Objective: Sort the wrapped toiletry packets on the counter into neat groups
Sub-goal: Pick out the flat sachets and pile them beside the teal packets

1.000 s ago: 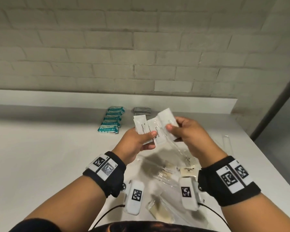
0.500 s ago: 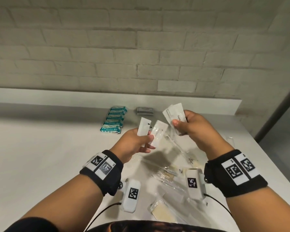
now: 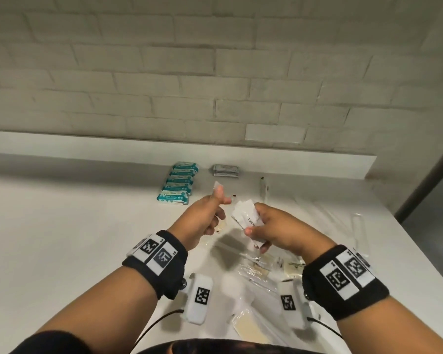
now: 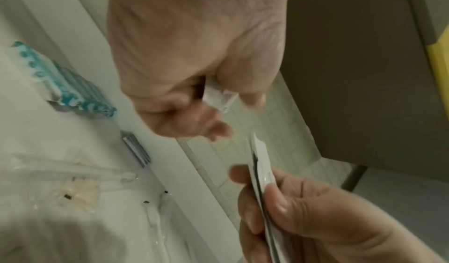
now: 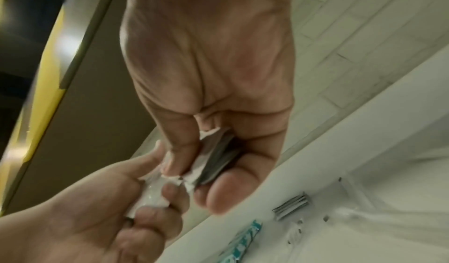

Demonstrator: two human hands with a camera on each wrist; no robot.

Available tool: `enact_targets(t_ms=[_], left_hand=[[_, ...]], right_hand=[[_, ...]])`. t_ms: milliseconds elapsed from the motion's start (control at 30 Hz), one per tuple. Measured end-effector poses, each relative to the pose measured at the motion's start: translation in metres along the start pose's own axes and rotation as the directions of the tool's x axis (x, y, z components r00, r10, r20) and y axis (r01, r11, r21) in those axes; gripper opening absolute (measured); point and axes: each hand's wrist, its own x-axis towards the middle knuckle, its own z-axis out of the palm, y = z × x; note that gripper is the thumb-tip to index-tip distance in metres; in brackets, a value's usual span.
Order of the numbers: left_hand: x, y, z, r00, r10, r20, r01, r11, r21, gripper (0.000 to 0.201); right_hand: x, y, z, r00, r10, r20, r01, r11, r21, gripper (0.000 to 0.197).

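On the tabletop (image 3: 62, 251), at about eleven o'clock from the hands, a row of teal packets (image 3: 178, 183) already lies in a tidy line, with a small grey stack (image 3: 226, 170) just beside it at twelve.

The step in hand looks like gathering the white sachets into one bundle before setting them down as a group. To do it well, square their edges, keep the printed faces one way, and lay the bundle in line with the two finished groups, apart from them.

The left hand (image 3: 205, 218) has its fingers curled, thumb and forefinger pinching one white sachet (image 3: 218, 186) that pokes up past the thumb. The head view shows little of it; the left wrist view suggests one thin packet, though I cannot be sure.

The right hand (image 3: 279, 232), at three o'clock of the left and nearly touching it, grips a stack of white sachets (image 3: 247, 217) between thumb and curled fingers.

Beneath both hands, at six o'clock, clear-wrapped items (image 3: 253, 272) lie loose and unsorted.
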Motion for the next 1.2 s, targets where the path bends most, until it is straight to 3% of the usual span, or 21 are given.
enact_targets(t_ms=[33,100,133,200,300,367,433,500,600,633,667,733,833,933,1033,1100,1200], left_hand=[[0.002,-0.001,-0.003,0.999,-0.041,-0.014,0.040,0.998,-0.041,0.050],[0.004,-0.003,-0.006,0.997,-0.072,-0.022,0.072,0.997,-0.010,0.029],[0.006,-0.004,-0.008,0.998,-0.066,-0.021,0.068,0.995,0.078,0.021],[0.007,-0.004,-0.010,1.000,-0.017,-0.002,0.017,0.959,0.283,0.033],[0.007,-0.004,-0.012,0.999,0.047,-0.024,-0.033,0.910,0.414,0.047],[0.008,0.000,-0.010,0.997,0.080,-0.009,-0.068,0.898,0.435,0.055],[0.013,0.004,-0.003,0.993,0.115,0.002,-0.106,0.913,0.394,0.056],[0.013,0.010,0.005,0.987,0.159,-0.013,-0.148,0.944,0.296,0.048],[0.008,0.015,0.011,0.984,0.170,-0.045,-0.173,0.983,-0.060,0.023],[0.006,0.015,0.011,0.988,0.154,-0.031,-0.157,0.969,-0.189,0.020],[0.005,0.013,0.011,0.989,0.146,0.002,-0.140,0.951,-0.276,0.032],[0.001,0.009,0.013,0.983,0.136,0.127,-0.097,0.957,-0.275,0.055],[-0.002,0.006,0.023,0.984,0.099,0.151,-0.063,0.973,-0.223,0.038],[0.001,0.012,0.030,0.997,0.026,0.070,0.000,0.941,-0.340,0.018],[0.010,0.013,0.025,1.000,0.006,-0.018,-0.013,0.902,-0.432,0.008],[0.010,0.016,0.021,1.000,0.014,0.011,-0.009,0.920,-0.391,0.002],[0.006,0.021,0.026,0.996,0.009,0.092,0.015,0.965,-0.261,0.011]], right_hand=[[0.001,0.003,-0.002,0.999,0.001,-0.043,0.000,1.000,0.021,0.031],[0.001,0.008,-0.011,0.992,-0.003,-0.127,0.013,0.997,0.077,0.027],[0.001,0.007,-0.017,0.987,-0.008,-0.162,0.024,0.995,0.097,0.026],[0.000,0.004,-0.027,0.979,-0.014,-0.202,0.042,0.990,0.135,0.028],[0.001,-0.005,-0.039,0.983,-0.065,-0.170,0.068,0.998,0.012,0.022],[0.001,-0.016,-0.037,0.994,-0.103,-0.042,0.095,0.984,-0.153,0.018],[0.005,-0.025,-0.027,0.995,-0.081,0.051,0.093,0.952,-0.293,0.024],[0.010,-0.026,-0.015,0.998,-0.053,0.030,0.059,0.954,-0.295,0.038],[0.014,-0.019,-0.004,0.999,-0.035,-0.040,0.039,0.995,0.093,0.077],[0.015,-0.017,-0.004,0.998,-0.032,-0.051,0.041,0.980,0.193,0.090],[0.015,-0.016,-0.004,0.998,-0.033,-0.057,0.047,0.966,0.252,0.098],[0.017,-0.018,-0.002,0.997,-0.051,-0.060,0.068,0.948,0.312,0.104],[0.018,-0.026,0.007,0.997,-0.065,-0.032,0.072,0.938,0.338,0.108],[0.015,-0.030,0.015,0.999,-0.026,-0.048,0.035,0.979,0.202,0.107],[0.008,-0.027,0.007,0.978,-0.069,-0.195,0.038,0.986,-0.162,0.114],[0.005,-0.025,-0.001,0.962,-0.176,-0.211,0.091,0.929,-0.360,0.116],[0.007,-0.029,-0.001,0.946,-0.319,-0.060,0.230,0.791,-0.567,0.133]])
